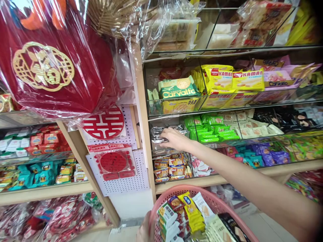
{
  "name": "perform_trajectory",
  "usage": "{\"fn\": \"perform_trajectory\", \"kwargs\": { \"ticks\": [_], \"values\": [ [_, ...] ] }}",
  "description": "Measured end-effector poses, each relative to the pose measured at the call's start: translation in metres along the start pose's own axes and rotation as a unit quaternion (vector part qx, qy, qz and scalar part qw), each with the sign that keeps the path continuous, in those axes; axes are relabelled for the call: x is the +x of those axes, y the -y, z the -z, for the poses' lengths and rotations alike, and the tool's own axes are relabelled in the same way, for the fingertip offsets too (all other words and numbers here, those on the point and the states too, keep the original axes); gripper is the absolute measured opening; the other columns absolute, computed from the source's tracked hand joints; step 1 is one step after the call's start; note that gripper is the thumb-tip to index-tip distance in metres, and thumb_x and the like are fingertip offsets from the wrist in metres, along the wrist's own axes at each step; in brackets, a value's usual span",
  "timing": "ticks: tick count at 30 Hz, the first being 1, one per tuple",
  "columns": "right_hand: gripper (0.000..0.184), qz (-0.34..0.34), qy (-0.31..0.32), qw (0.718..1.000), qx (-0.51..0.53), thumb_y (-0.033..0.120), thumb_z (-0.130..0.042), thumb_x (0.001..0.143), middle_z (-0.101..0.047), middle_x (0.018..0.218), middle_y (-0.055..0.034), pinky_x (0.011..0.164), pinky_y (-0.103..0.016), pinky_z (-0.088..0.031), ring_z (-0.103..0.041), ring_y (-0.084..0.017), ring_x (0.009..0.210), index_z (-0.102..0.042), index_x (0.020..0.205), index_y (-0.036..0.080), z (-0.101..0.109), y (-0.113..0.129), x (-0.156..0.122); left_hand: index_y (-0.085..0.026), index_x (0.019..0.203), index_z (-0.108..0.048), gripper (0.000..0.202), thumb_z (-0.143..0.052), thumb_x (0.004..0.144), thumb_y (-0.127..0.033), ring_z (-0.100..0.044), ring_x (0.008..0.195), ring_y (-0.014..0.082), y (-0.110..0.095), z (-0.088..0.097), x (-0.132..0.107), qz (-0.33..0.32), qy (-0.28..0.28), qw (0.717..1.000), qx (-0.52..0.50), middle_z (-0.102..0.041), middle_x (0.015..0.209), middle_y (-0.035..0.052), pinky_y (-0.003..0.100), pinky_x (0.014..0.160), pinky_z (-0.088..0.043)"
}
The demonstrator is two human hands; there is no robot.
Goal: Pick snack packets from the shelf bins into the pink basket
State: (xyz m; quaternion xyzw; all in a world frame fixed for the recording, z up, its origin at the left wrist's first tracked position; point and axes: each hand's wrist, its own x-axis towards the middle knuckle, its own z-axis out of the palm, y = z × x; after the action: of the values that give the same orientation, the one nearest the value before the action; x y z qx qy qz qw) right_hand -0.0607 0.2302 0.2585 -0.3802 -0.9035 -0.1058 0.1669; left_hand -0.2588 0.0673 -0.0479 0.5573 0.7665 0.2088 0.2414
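Observation:
My right hand (pixel 174 139) reaches into a shelf compartment and closes its fingers on silver-wrapped snack packets (pixel 161 133). Green snack packs (pixel 212 129) fill the compartment just right of it. My left hand (pixel 143 232) shows only partly at the bottom edge, gripping the rim of a pink plastic basket (pixel 214 201). The basket holds several snack packs, among them a yellow one (pixel 191 210) and green-and-white ones (pixel 166 215).
Glass-fronted shelves (pixel 227 109) carry Carvalfo (pixel 178 88) and Kamar biscuit packs (pixel 233 79). A large red wrapped gift box (pixel 50 60) hangs at upper left. Red paper decorations (pixel 104 124) hang on a white pegboard (pixel 126 178). More snack shelves stand left (pixel 35 158).

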Motion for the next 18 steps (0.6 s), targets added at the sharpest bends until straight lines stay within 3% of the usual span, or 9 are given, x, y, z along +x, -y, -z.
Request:
{"fn": "perform_trajectory", "kwargs": {
  "ticks": [8,18],
  "values": [
    [0.025,0.026,-0.010,1.000,-0.009,0.033,-0.064,0.082,-0.060,0.106,-0.0107,0.085,-0.037,-0.041,-0.053,-0.026,0.100,-0.065,0.101,0.016,0.001,0.001,-0.004,-0.015,0.135,-0.044,0.050,-0.030,0.090,-0.030,-0.061,0.112,0.0162,-0.001,0.006,0.000,-0.004,0.031,0.999,-0.008,-0.064,0.125,0.0089,0.025,0.096,-0.045],
    [0.030,-0.004,0.076,0.996,-0.045,0.036,-0.069,0.076,-0.063,0.105,-0.0117,0.082,-0.038,-0.043,-0.056,-0.029,0.102,-0.063,0.099,0.018,0.014,0.007,0.011,-0.014,0.133,-0.048,0.048,-0.033,0.090,-0.030,-0.063,0.109,0.0174,-0.003,0.003,-0.004,-0.002,-0.013,1.000,-0.014,-0.067,0.120,0.0093,0.025,0.092,-0.047]
  ]
}}
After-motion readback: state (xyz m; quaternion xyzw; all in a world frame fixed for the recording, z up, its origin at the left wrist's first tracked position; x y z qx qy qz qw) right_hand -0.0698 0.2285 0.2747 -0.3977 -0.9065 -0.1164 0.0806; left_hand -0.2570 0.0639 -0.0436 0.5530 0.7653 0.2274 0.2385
